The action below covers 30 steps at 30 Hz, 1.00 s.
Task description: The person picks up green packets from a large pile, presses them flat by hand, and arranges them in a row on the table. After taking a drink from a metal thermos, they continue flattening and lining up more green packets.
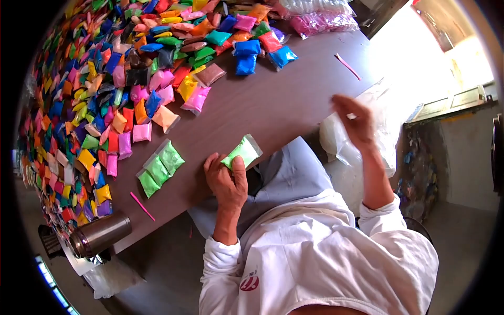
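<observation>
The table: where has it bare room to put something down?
Bare table shows between the rightmost blue packet and the upper pink strip, and between the peach packet and the green packet at the left hand. The packet heap crowds the picture's left.

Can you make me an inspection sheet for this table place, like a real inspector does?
Surface: brown tabletop, with its middle showing.
Job's things: light green packet in the left hand; row of green packets lying nearby.
Clutter: big heap of colourful packets, two pink strips, dark cylinder.
Hands: left grip has its thumb over the packet; right hand is blurred, its grip unclear.
Cables: nothing seen.
Surroundings: white plastic bag beside the table.
</observation>
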Each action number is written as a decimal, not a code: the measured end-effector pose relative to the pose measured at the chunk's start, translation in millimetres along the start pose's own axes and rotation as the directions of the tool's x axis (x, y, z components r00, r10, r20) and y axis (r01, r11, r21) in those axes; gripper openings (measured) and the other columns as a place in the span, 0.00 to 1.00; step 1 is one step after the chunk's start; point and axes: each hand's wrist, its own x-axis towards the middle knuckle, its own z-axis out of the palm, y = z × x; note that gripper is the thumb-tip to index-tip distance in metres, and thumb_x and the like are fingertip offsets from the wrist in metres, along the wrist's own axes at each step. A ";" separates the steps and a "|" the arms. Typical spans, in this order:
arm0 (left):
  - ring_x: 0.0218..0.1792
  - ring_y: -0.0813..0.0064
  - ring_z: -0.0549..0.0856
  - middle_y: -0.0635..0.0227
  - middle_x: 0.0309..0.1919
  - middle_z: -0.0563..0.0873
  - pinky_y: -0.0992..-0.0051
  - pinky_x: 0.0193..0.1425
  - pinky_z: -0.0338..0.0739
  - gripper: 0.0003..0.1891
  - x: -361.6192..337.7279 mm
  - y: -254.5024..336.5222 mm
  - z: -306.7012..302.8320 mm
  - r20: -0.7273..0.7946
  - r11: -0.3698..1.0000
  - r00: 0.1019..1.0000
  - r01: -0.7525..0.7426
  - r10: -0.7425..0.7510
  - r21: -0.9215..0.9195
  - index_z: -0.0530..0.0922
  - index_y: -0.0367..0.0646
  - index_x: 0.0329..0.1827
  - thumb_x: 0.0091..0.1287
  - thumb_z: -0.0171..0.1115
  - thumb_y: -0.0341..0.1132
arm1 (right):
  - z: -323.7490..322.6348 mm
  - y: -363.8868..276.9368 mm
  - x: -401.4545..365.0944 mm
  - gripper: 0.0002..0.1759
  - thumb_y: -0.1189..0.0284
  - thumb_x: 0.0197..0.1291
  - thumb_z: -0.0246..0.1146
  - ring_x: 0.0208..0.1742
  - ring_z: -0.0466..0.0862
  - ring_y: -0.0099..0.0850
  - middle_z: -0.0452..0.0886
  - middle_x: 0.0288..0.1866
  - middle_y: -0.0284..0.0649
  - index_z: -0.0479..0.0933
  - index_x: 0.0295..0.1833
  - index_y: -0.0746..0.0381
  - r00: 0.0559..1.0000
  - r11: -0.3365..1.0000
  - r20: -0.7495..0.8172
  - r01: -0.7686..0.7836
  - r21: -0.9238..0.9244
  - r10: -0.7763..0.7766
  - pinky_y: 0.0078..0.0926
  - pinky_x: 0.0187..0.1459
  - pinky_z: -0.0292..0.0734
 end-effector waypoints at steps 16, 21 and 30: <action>0.35 0.51 0.77 0.51 0.24 0.77 0.59 0.58 0.69 0.20 -12.1 -1.7 -6.8 0.018 0.935 0.969 0.244 -0.248 -0.258 0.73 0.32 0.28 0.74 0.47 0.41 | 103.1 -60.0 -2.8 0.17 0.65 0.71 0.54 0.32 0.81 0.21 0.81 0.32 0.35 0.78 0.48 0.70 0.597 0.842 0.798 -0.388 0.375 -0.081 0.19 0.34 0.76; 0.42 0.62 0.77 0.54 0.34 0.79 0.64 0.58 0.69 0.20 -14.5 -6.3 -5.1 0.064 0.801 0.914 0.385 -0.402 -0.458 0.72 0.28 0.44 0.72 0.53 0.42 | 109.3 -59.9 -0.9 0.16 0.65 0.71 0.55 0.28 0.79 0.19 0.81 0.29 0.33 0.79 0.45 0.69 0.588 0.820 0.801 -0.402 0.408 -0.110 0.16 0.31 0.76; 0.36 0.81 0.75 0.67 0.38 0.78 0.79 0.39 0.72 0.21 -14.9 -9.8 -17.9 0.243 0.580 0.859 0.488 -0.450 -0.652 0.71 0.31 0.49 0.67 0.61 0.43 | 130.6 -74.7 -16.1 0.15 0.64 0.67 0.61 0.29 0.79 0.17 0.83 0.29 0.33 0.80 0.40 0.67 0.646 0.672 0.763 -0.556 0.489 -0.020 0.14 0.31 0.75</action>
